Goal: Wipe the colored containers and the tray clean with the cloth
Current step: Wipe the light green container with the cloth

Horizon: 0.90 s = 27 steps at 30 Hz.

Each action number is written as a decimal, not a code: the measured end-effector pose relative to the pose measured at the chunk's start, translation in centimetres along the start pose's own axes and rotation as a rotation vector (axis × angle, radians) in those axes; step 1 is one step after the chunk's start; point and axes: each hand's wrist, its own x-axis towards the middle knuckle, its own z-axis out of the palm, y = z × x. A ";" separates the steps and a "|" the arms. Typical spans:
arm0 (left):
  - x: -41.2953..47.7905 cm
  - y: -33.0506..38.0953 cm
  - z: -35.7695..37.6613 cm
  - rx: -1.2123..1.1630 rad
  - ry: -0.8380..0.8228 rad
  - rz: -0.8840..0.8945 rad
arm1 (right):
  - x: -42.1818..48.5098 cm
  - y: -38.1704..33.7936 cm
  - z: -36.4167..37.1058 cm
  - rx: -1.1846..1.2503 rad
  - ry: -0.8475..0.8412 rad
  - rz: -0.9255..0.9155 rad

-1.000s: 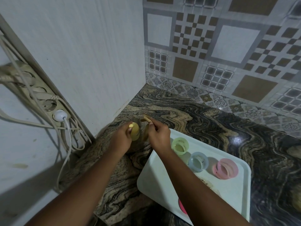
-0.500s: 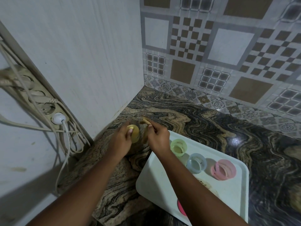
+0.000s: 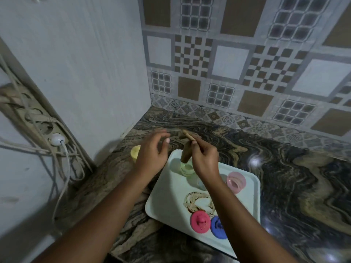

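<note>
Tray (image 3: 167,188): white, lying on the marbled table (image 3: 284,168). A brown smear (image 3: 199,203) marks the middle of the tray.

Right hand (image 3: 204,160): above the tray's far corner, pinching a brown cloth (image 3: 187,149) between thumb and fingers. The cloth hangs over the green container (image 3: 185,168), which stands on the tray at that corner.

Left hand (image 3: 152,154): just off the tray's far left edge, fingers loosely curled, holding nothing.

Yellow container (image 3: 135,151): on the table, left of the tray.

Pink container (image 3: 236,182): near the tray's far right rim.

Red disc (image 3: 200,221) and blue disc (image 3: 218,227): side by side at the tray's near edge.
</note>
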 end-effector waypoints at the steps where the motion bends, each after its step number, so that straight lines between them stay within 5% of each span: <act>1: -0.3 0.1 0.7 0.002 -0.054 0.014 | -0.4 0.6 -1.0 -0.005 0.020 0.018; 6: -2.5 -0.6 4.1 0.175 -0.455 -0.057 | -3.2 2.0 -4.5 -0.028 0.052 0.075; 11: -4.2 -0.7 6.5 0.304 -0.634 -0.096 | -5.1 2.7 -5.1 0.009 0.017 0.109; 21: -4.3 -1.6 8.8 0.331 -0.528 -0.097 | -5.0 4.7 -4.4 0.017 -0.013 0.143; 27: -3.4 -0.5 6.9 0.120 -0.428 -0.092 | -4.6 3.1 -5.6 0.085 0.005 0.077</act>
